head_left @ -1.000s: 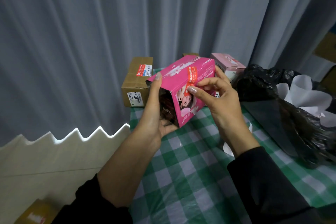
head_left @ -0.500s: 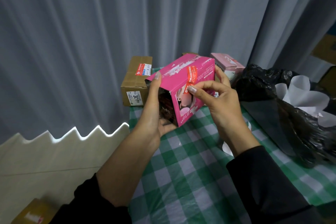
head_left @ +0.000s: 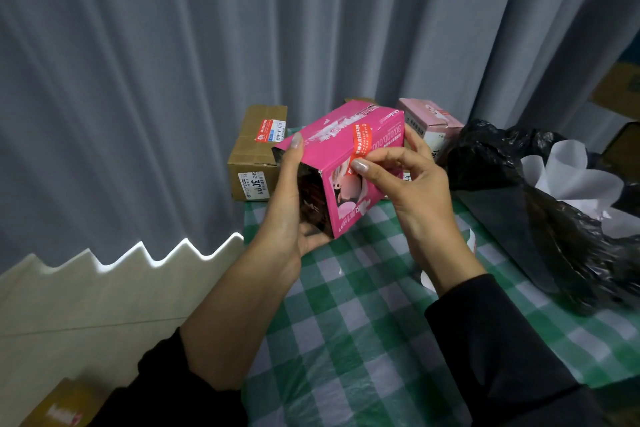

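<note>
STEP: peel seal | pink carton (head_left: 346, 163) held above worktop (head_left: 346, 322) far-left corner | left hand (head_left: 287, 215) grip closed round carton's near end | right hand (head_left: 408, 184) grip pinches red seal strip (head_left: 361, 142) lower end | ADVICE: brace carton, peel slowly along strip.

backdrop: grey curtain (head_left: 138, 80) with heavy pleats, covers pretty much the whole back of the view, right down to the floor
light: room's kinda dim; one bright zigzag strip of light (head_left: 166, 255) runs along the curtain hem on the left
floor: pale beige tiles (head_left: 86, 305), one grout line showing
furniture: table under a green-and-white checked tablecloth (head_left: 346, 340), far end close to the curtain
corners: brown cardboard box (head_left: 59, 409) on the floor bottom left, more cardboard (head_left: 620, 87) at the right edge, blurry
</note>
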